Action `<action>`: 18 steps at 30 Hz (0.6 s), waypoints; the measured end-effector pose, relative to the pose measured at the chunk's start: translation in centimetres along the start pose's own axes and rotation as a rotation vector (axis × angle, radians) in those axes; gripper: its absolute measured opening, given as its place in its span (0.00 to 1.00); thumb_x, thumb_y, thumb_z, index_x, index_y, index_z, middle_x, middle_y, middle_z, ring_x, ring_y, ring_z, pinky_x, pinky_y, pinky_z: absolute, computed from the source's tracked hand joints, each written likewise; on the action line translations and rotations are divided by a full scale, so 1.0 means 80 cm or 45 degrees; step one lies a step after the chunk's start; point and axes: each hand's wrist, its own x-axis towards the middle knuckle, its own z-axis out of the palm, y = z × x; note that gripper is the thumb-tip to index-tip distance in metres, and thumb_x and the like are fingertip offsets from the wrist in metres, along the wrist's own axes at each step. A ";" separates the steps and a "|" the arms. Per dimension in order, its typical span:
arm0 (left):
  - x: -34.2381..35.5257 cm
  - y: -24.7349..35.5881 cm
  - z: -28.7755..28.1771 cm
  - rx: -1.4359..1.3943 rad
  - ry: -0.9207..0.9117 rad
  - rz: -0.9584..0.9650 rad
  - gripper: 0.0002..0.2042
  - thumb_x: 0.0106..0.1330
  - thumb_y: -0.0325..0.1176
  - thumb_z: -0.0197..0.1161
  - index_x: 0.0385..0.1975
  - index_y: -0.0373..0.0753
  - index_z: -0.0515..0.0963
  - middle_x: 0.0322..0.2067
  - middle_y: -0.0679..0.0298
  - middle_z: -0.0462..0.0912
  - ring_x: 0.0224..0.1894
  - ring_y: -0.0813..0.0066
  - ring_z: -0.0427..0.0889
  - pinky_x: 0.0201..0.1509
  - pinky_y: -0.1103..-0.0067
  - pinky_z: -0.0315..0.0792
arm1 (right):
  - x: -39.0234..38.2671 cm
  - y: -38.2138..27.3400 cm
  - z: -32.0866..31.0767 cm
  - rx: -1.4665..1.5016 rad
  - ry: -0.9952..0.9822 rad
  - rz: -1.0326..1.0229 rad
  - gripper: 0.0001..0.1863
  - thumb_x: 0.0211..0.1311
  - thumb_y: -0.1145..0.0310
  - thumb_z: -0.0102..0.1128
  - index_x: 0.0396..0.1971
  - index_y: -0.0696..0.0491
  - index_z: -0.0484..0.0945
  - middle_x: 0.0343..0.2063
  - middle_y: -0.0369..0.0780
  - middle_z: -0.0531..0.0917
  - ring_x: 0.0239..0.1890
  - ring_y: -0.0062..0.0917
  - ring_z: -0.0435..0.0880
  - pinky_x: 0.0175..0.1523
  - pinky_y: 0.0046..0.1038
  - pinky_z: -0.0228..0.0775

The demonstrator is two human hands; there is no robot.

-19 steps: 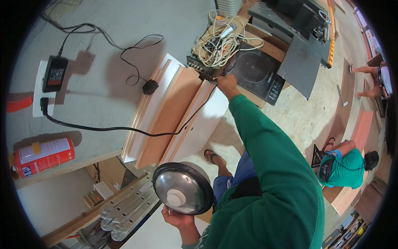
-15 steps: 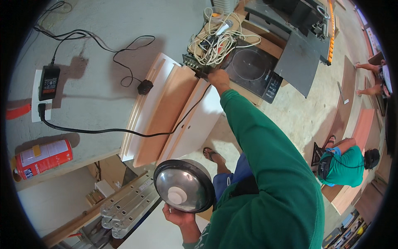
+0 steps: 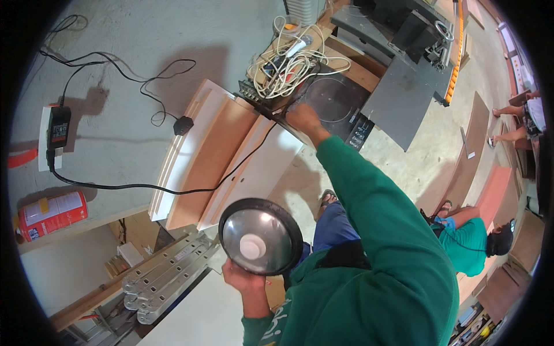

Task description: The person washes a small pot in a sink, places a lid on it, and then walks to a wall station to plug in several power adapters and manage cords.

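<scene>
Workshop w/ grey wall (image 3: 133, 34) at L. L hand (image 3: 245, 279) clasps lower edge of round, dark-rimmed metal item (image 3: 271, 230), nr leaning boards (image 3: 205, 164). R hand (image 3: 303, 120) curled at edge of blk cooktop (image 3: 333, 99); can't tell opening or contents.

I see the left hand (image 3: 245, 279) under the lidded pot (image 3: 261, 236), with the folded ladder (image 3: 164, 282) to its left and the stacked boards (image 3: 213, 155) beyond. Ahead of me, the right hand (image 3: 306, 119) is at the cooktop's (image 3: 332, 99) near left corner, the tangled cord (image 3: 294, 75) just beyond. Leftward I have the adapter (image 3: 59, 128) above the fire extinguisher (image 3: 52, 214); a co-worker (image 3: 467, 245) is well off right.
</scene>
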 end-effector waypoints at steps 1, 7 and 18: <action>0.009 -0.008 0.006 0.010 -0.010 -0.001 0.29 0.63 0.45 0.55 0.62 0.34 0.71 0.63 0.51 0.73 0.66 0.47 0.71 0.70 0.49 0.67 | -0.023 0.010 -0.013 0.128 -0.146 0.018 0.25 0.66 0.51 0.57 0.42 0.62 0.84 0.42 0.52 0.86 0.43 0.38 0.86 0.49 0.37 0.78; 0.092 -0.063 0.075 0.036 -0.216 -0.142 0.29 0.62 0.44 0.53 0.62 0.35 0.72 0.64 0.51 0.74 0.67 0.47 0.71 0.70 0.49 0.65 | -0.238 0.104 -0.079 1.154 -0.387 0.031 0.31 0.76 0.46 0.51 0.58 0.60 0.78 0.44 0.43 0.87 0.36 0.23 0.84 0.44 0.26 0.78; 0.301 -0.189 0.196 0.159 -0.414 -0.385 0.17 0.62 0.40 0.54 0.44 0.37 0.80 0.51 0.54 0.84 0.57 0.55 0.80 0.66 0.58 0.70 | -0.310 0.130 -0.076 0.917 0.113 0.125 0.25 0.73 0.62 0.60 0.64 0.60 0.72 0.48 0.45 0.86 0.43 0.23 0.85 0.49 0.27 0.78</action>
